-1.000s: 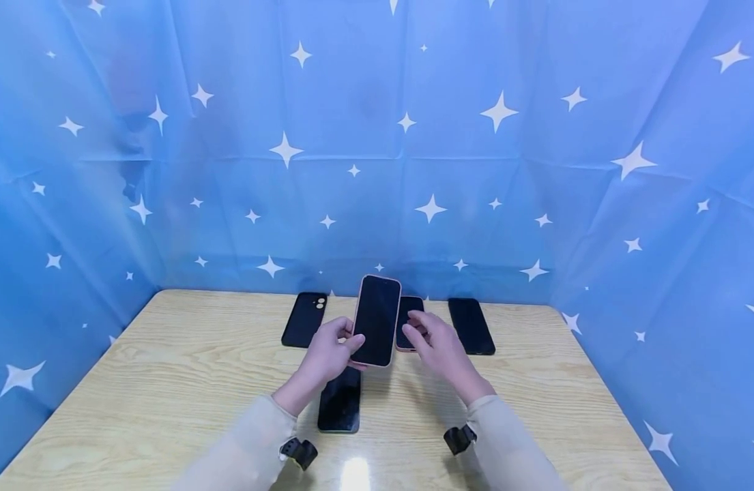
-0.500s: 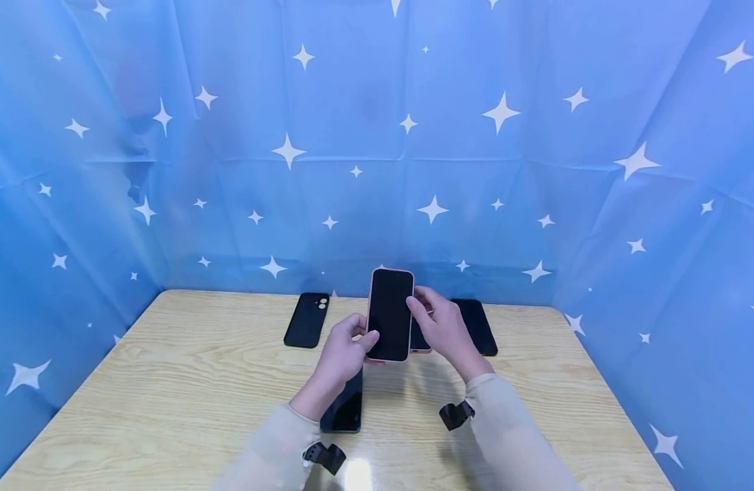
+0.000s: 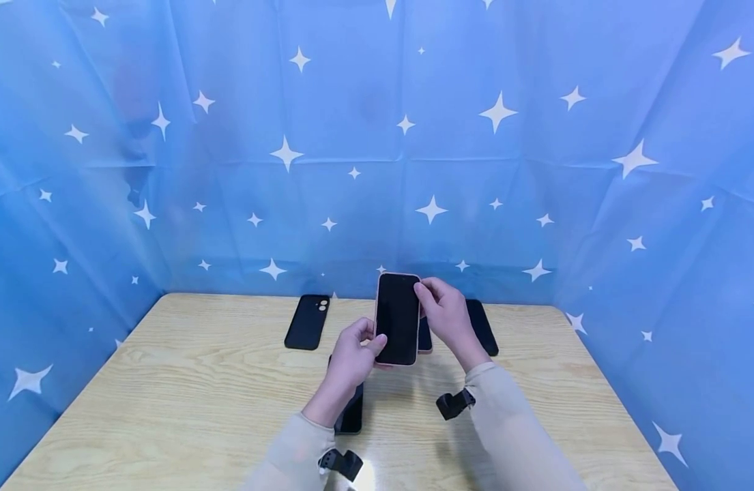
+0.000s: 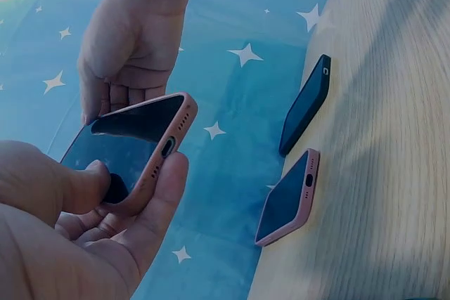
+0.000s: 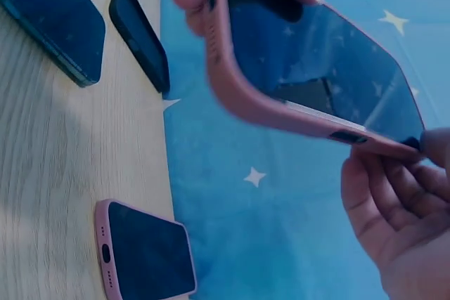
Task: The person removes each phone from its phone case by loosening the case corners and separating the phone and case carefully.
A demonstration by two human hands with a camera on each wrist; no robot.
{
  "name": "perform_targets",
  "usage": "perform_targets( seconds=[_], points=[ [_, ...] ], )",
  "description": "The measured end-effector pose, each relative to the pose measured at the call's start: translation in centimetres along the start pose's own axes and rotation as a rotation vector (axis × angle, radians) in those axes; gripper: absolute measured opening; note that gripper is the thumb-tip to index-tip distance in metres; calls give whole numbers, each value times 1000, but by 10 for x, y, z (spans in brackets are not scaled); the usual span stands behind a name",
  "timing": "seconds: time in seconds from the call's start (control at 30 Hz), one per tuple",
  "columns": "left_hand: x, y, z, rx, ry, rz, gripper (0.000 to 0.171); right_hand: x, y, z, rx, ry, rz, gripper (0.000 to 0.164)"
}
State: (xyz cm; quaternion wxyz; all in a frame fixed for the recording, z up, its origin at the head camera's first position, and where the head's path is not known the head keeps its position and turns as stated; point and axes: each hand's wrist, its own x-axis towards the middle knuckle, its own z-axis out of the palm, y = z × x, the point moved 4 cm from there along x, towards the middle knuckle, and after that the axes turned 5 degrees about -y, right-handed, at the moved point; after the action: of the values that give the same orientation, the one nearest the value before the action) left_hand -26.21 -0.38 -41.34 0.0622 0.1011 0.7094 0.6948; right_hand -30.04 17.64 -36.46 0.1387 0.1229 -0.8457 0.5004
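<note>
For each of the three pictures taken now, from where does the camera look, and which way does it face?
Head: on the person's head, facing forward and down over the table towards the starry curtain; left hand, right hand and sleeves show.
Left wrist: on that wrist, facing the held phone from its port end; left hand near, right hand beyond.
Right wrist: on that wrist, facing one long side; right hand lower right, left hand at top.
Both wrist views share the held phone and a pink-edged phone lying down.
</note>
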Motion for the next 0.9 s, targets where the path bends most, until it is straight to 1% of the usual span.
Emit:
perform_targets(
  seconds=[0.07, 0.17, 0.3, 0.4, 0.6, 0.7, 0.9],
  points=[
    [0, -1, 1, 14, 8, -4, 14, 0, 1, 0, 3, 19, 13, 21],
    [0, -3, 3, 13, 3, -10, 14, 0, 4, 0, 20, 37, 33, 21],
    [-1, -4, 6, -16, -32, -20, 7, -1, 8, 2, 52, 40, 68, 22],
    [-4, -4, 7, -27, -51, -21, 8, -2, 11, 4, 89, 32, 90, 24],
    [-5, -5, 6, -24, -44, -10, 9, -2, 12, 5, 159, -14, 119, 24],
    [-4, -5, 6, -16, -41, -9, 8, -2, 13, 5, 175, -29, 126, 24],
    [-3, -6, 4, 14, -29, -14, 7, -2, 15, 5, 190, -23, 134, 25]
  ],
)
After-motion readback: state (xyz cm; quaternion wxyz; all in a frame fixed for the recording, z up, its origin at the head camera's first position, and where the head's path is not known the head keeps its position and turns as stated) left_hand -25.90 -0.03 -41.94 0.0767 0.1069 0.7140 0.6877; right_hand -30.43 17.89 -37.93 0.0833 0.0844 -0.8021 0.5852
